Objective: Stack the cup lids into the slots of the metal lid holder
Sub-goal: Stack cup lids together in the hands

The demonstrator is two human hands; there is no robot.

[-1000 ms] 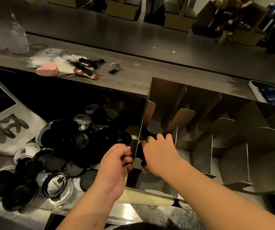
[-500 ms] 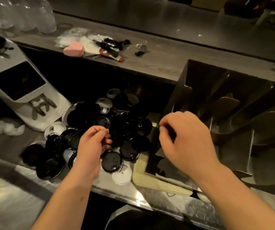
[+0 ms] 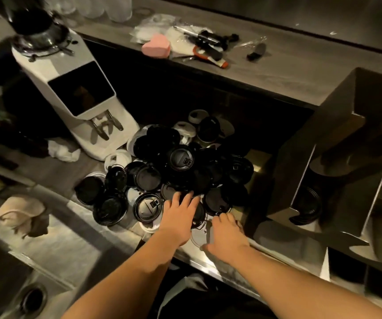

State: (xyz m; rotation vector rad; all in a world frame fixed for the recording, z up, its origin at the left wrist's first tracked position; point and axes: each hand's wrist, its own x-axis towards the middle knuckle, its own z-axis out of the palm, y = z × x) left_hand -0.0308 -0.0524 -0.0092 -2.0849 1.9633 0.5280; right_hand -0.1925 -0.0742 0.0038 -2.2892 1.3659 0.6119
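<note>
At the front edge of the steel tabletop (image 3: 70,173), both of my hands are down on a loose heap of cup lids (image 3: 185,166), mostly black with a few white or clear ones at the fringes. My left hand (image 3: 180,218) lies across the nearest lids with its fingers straight and spread, gripping nothing. My right hand (image 3: 227,234), just beside it, has its fingers bent down at the rim of a black lid (image 3: 216,202) and its thumb next to a clear lid (image 3: 198,236) that lies between the two hands. Whether it has hold of either lid I cannot tell from this angle.

To the right of the heap stands the metal lid holder (image 3: 286,171), with its left wall close to the outermost lids. A short stack of black lids (image 3: 307,203) sits in its nearest left slot; the other slots are too dark to read.

Behind the heap to the left stands a white grinder (image 3: 75,88), with a crumpled white cloth (image 3: 63,150) at its foot. On the raised ledge (image 3: 277,72) at the back lie a pink heart-shaped sponge (image 3: 156,46) and a scatter of small tools (image 3: 208,42). At front left is a sink (image 3: 54,261) — another cloth (image 3: 22,215) is draped at its edge.
</note>
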